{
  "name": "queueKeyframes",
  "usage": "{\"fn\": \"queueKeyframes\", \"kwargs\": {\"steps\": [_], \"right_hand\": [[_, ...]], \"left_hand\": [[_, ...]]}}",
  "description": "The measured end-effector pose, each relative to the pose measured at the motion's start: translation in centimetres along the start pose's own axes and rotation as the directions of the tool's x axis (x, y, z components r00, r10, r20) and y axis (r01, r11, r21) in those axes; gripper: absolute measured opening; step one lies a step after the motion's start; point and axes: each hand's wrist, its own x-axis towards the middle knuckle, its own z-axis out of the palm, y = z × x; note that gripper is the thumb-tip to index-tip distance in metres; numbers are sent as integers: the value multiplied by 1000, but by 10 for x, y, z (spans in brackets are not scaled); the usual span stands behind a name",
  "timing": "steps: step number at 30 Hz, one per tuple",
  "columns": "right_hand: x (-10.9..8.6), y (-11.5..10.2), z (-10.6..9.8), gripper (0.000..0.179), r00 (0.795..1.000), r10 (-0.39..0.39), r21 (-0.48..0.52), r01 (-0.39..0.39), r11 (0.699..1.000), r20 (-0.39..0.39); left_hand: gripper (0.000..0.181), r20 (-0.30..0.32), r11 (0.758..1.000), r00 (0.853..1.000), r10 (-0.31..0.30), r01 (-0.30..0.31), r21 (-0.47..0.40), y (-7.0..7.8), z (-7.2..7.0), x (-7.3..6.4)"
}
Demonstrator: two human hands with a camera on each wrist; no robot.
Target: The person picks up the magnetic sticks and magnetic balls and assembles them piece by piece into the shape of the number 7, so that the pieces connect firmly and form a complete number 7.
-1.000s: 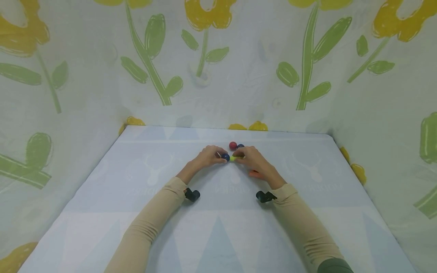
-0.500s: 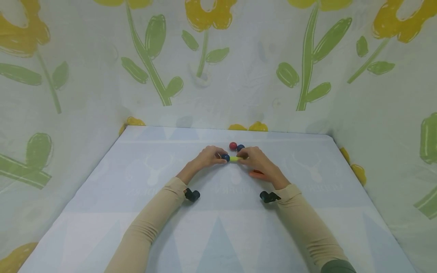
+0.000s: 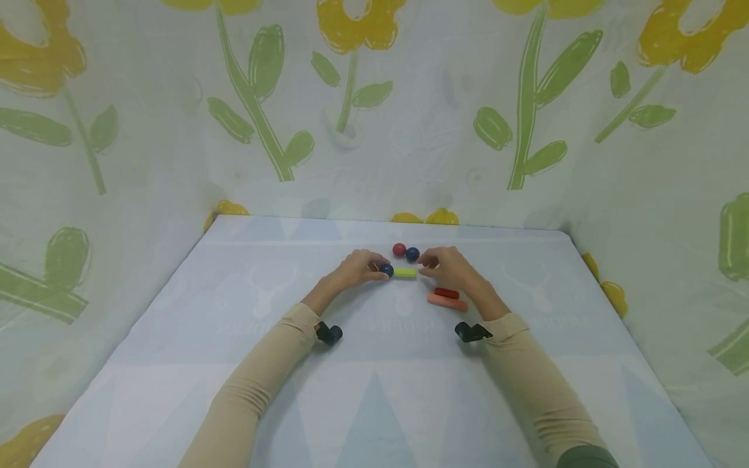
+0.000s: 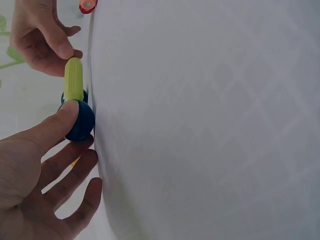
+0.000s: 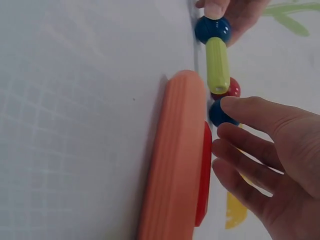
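My left hand (image 3: pixel 355 268) pinches a dark blue ball (image 3: pixel 387 270) between thumb and fingers. From that ball a ribbed yellow-green rod (image 3: pixel 405 273) sticks out to the right; in the left wrist view the rod (image 4: pixel 74 80) meets the ball end-on. Just past the rod's free end is my right hand (image 3: pixel 452 268), its fingers loosely bent and holding nothing. A second blue ball (image 3: pixel 412 254) lies close to the right fingertips, partly behind the thumb in the right wrist view; whether they touch I cannot tell. Beside it sits a red ball (image 3: pixel 399 249).
A salmon-orange ribbed rod (image 3: pixel 447 301) and a shorter red rod (image 3: pixel 447 293) lie side by side below the right hand. Everything rests on a pale patterned table cover (image 3: pixel 374 403). Flower-printed cloth (image 3: pixel 409 156) rises behind the table's far edge.
My right hand has let go of the yellow-green rod and moved right, uncovering the rod and the red rod. The left hand has stayed in place with its blue ball.
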Motion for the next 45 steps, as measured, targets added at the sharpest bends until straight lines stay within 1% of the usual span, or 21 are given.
{"fn": "queueKeyframes", "kwargs": {"steps": [4, 11, 18, 27, 32, 34, 38, 39, 40, 42, 45], "right_hand": [[3, 1, -4, 28, 1000, 6, -2, -6, 1000, -31], [9, 0, -6, 30, 998, 37, 7, -37, 999, -58], [14, 2, -5, 37, 991, 73, 53, -67, 996, -112], [22, 8, -2, 45, 993, 112, 78, -108, 991, -48], [25, 7, -2, 48, 989, 137, 63, -134, 989, -48], [28, 5, -1, 48, 990, 135, 62, -132, 989, -36], [34, -2, 5, 50, 994, 106, 78, -107, 991, 25], [35, -2, 6, 50, 994, 106, 76, -109, 991, 36], [36, -2, 7, 51, 993, 113, 74, -116, 991, 40], [35, 1, 6, 51, 990, 141, 63, -142, 988, 32], [32, 7, 3, 52, 984, 178, 39, -178, 983, 10]], "left_hand": [[40, 0, 1000, 1000, 11, -11, -6, -1, 0, 1], [40, 6, 1000, 1000, -7, 7, -3, 1, -1, -1], [39, 3, 1000, 1000, -1, 1, -9, 1, 0, -1], [40, 2, 1000, 1000, -7, 7, -2, 0, 0, 0], [41, 13, 1000, 1000, 12, -11, -8, 2, -1, 1], [41, 10, 1000, 1000, -6, 6, -3, 1, -2, -1], [41, -1, 998, 998, -67, 67, 11, -4, -3, -8], [41, -2, 997, 997, -73, 73, 13, -5, -3, -9], [41, -1, 998, 998, -68, 68, 13, -6, -2, -9], [42, 7, 999, 999, -38, 38, 7, -5, -1, -6], [42, 17, 1000, 1000, 10, -10, 1, 0, 2, 1]]}}
